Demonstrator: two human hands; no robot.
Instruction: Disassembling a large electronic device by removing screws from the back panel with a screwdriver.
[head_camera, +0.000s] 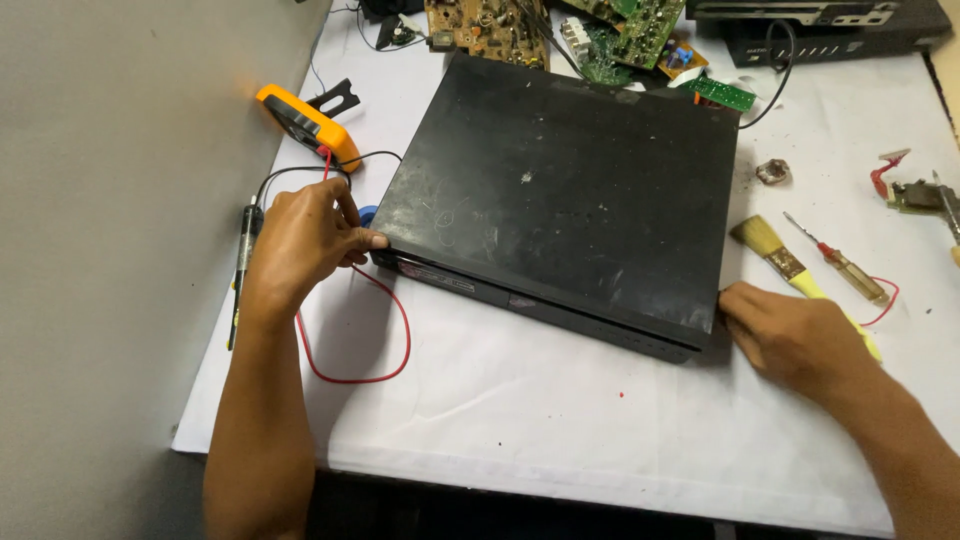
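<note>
Bench: table (560, 420) covered in white sheet, scuffed and speckled with dirt, worst near 3 o'clock of the box. Front edge of table runs along the bottom of the view, dark underneath. Grey floor or wall fills the whole 9 o'clock side.

Black flat player case (560, 190) sits centre of sheet, rotated so its front panel faces 6–7 o'clock. Lid is dusty and scratched.

Left hand (305, 240) at the case's 9 o'clock corner, fingers curled together, thumb tip touching the front-left corner edge. Right hand (790, 335) at the 4 o'clock corner, fingers bunched and pressed against the side of the case; fingertips mostly hidden, can't tell if they go under it.

Around it:
- Orange multimeter (308, 122) at 10 o'clock, just off the case, near the sheet edge.
- Red lead (385, 375) loops across the sheet at 7–8 o'clock, passes under the left hand. Black lead (300, 170) runs beside it.
- Dark probe or pen-like tool (243, 255) at 9 o'clock, lying along the sheet edge.
- Yellow-handled brush (790, 265) at 3 o'clock, partly under the right hand.
- Small screwdriver (840, 262) with amber handle just beyond the brush.
- Bare circuit boards (560, 30) piled at 12 o'clock, touching the case's back edge.
- Second black unit (830, 25) at 1 o'clock.
</note>
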